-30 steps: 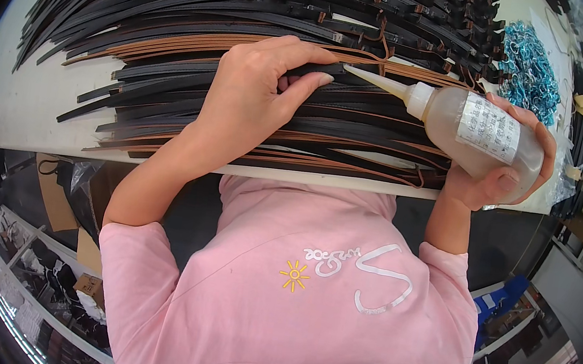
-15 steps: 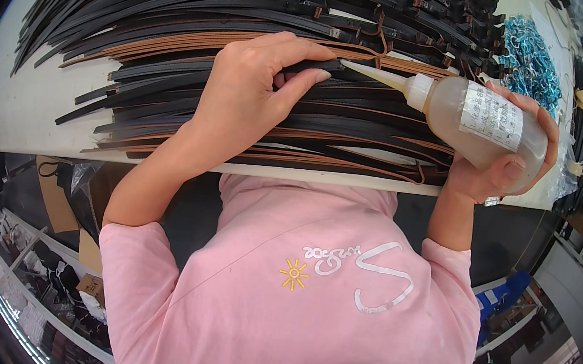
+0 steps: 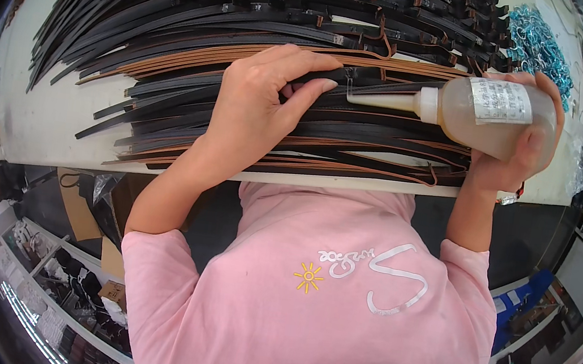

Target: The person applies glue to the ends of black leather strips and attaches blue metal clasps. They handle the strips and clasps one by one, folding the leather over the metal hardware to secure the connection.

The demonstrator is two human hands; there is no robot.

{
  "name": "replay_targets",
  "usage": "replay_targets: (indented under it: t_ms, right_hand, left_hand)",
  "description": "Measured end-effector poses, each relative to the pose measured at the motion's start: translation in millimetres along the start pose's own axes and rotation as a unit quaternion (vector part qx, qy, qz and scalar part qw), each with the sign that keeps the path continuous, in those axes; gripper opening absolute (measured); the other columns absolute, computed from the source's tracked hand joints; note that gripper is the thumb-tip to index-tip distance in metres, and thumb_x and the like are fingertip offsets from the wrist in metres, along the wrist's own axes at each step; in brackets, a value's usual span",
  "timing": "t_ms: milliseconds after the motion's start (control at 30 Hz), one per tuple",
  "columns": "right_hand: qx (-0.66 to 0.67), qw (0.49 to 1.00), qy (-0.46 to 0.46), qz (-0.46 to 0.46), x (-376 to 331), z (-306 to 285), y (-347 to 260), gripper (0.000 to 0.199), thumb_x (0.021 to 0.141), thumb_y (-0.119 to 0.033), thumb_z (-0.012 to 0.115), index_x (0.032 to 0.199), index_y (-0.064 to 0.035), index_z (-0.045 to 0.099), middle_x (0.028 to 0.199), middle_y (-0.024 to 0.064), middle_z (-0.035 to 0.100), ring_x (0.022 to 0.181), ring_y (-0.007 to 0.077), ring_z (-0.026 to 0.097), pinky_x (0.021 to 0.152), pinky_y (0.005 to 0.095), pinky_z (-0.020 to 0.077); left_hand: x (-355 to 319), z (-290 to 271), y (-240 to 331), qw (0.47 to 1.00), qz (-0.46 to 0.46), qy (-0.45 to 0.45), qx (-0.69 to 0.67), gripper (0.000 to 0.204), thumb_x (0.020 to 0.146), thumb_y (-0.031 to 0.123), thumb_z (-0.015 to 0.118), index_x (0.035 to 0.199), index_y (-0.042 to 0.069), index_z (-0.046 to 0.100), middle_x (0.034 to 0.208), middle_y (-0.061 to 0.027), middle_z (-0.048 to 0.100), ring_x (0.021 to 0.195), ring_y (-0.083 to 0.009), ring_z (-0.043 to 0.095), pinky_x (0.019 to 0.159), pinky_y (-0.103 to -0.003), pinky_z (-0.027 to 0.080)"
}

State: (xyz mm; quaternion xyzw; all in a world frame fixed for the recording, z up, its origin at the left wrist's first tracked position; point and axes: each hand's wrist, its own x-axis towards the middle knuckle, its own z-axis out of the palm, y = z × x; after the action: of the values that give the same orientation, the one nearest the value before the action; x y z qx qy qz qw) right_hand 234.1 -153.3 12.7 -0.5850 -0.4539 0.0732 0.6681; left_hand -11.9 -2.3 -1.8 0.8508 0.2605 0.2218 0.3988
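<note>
Currently pinching a black strap point(image 3: 362, 81) between thumb and forefinger of the left hand point(image 3: 261, 102), fingers curled narrow, palm resting on the spread of straps beneath. Wrapped fully round a translucent squeeze bottle point(image 3: 489, 112) with the right hand point(image 3: 521, 148), held on its side, white label up, yellowish liquid inside. Long tapered nozzle point(image 3: 382, 98) pointing toward the left hand, tip just beside the left fingertips point(image 3: 325, 84) and touching or nearly touching the pinched strap; cannot tell which. Under and beyond both hands, fanned across the white counter point(image 3: 51, 123): many black leather straps point(image 3: 255, 3), with a few tan straps point(image 3: 198, 54) running past the left knuckles. Beyond the right hand, near the far corner of the counter, a heap of blue metal chain pieces point(image 3: 537, 45). Below the hands, near the body, pink shirt point(image 3: 307, 293) with a small sun print.
</note>
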Motion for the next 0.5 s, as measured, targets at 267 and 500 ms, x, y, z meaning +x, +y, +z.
replay_targets:
  t_ms: [267,500]
  right_hand:
    - [0.659,0.633,-0.087,0.398,43.2,-29.8,15.8,0.064,0.097,-0.028,0.062,0.144,0.0049,0.035,0.120,0.0203,0.052,0.104,0.0300,0.062,0.076,0.0364,0.0539]
    - [0.585,0.744,-0.079,0.312,54.6,-58.0,20.7,0.066,0.098,-0.031,0.062,0.148,0.0021,0.035,0.127,0.0192,0.051,0.120,0.0300,0.057,0.087,0.0409,0.0543]
  left_hand:
    - [-8.7,-9.7,3.3,0.997,-0.014,0.026,-0.074,0.024,0.086,0.001,0.072,0.110,0.001,0.070,0.097,-0.0085,0.069,0.077,-0.0154,0.064,0.067,-0.024,0.051]
    - [-8.1,-148.6,8.7,0.989,-0.012,0.132,0.063,0.019,0.086,0.005,0.074,0.105,0.004,0.074,0.093,-0.0025,0.070,0.078,-0.0088,0.062,0.066,-0.022,0.047]
